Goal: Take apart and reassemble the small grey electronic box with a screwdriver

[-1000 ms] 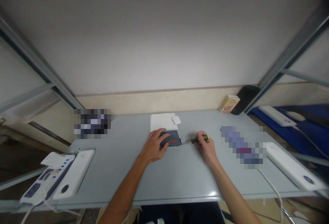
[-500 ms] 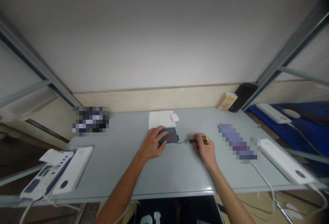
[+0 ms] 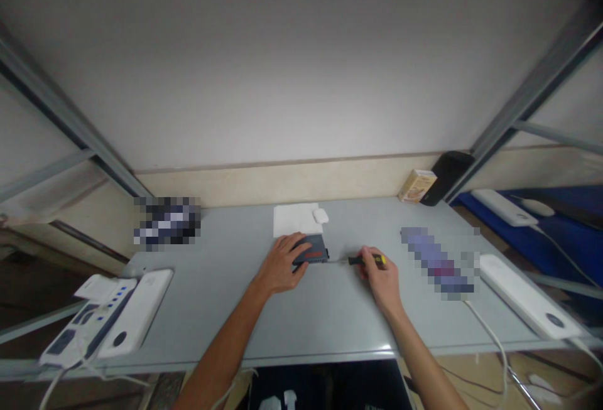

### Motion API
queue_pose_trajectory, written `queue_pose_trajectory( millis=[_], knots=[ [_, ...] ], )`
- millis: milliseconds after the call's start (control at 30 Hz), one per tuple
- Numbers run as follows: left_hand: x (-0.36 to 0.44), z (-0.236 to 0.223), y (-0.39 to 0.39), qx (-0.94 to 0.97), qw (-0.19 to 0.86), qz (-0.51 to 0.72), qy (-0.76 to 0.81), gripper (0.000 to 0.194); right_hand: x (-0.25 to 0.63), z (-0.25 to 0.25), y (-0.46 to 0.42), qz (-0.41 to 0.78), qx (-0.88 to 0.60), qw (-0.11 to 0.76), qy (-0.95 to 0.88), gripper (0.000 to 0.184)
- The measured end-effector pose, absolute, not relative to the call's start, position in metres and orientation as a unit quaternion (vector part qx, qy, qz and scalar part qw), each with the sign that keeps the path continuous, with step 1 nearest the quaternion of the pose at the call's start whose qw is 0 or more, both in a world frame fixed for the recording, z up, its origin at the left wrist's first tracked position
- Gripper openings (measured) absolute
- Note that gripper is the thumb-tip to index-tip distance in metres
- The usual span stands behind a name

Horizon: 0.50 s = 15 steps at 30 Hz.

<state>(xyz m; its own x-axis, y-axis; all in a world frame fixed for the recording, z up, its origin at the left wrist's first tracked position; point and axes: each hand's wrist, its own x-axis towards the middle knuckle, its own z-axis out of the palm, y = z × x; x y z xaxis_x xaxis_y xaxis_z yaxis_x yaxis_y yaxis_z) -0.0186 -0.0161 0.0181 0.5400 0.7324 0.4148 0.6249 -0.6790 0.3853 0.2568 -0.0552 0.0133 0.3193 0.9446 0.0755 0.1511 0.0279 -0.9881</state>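
A small dark grey box-shaped device (image 3: 315, 252) with red marking lies on the table, a row of slots along its near edge. My left hand (image 3: 284, 264) rests over its left side, thumb at the front edge and fingers on top, gripping it. In my right hand (image 3: 380, 275) is a screwdriver (image 3: 365, 260) with a black and yellow handle, pinched between thumb and fingers. Its thin metal shaft points left, and the tip meets the device's right front corner; whether it sits in a screw is too small to tell.
White paper (image 3: 294, 218) lies behind the device, a small white case (image 3: 320, 216) on it. Left stand a power strip (image 3: 85, 322) and a long white box (image 3: 136, 312). Right are a blurred phone (image 3: 436, 262), a white lamp-like bar (image 3: 522, 297) with a cable, a yellow carton (image 3: 417, 185) and a black case (image 3: 447, 174).
The screwdriver has turned more level, and its tip has come up to the device's right corner. My right hand has shifted slightly right. My left hand stays on the device.
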Motion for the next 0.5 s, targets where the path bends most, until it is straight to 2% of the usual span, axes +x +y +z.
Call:
queue_pose_trajectory(
  millis=[500],
  knots=[
    [-0.0177, 0.0149, -0.0153, 0.878, 0.085, 0.267, 0.388, 0.048, 0.2570, 0.0131, -0.0557, 0.344, -0.602, 0.554, -0.461, 0.046]
  ],
)
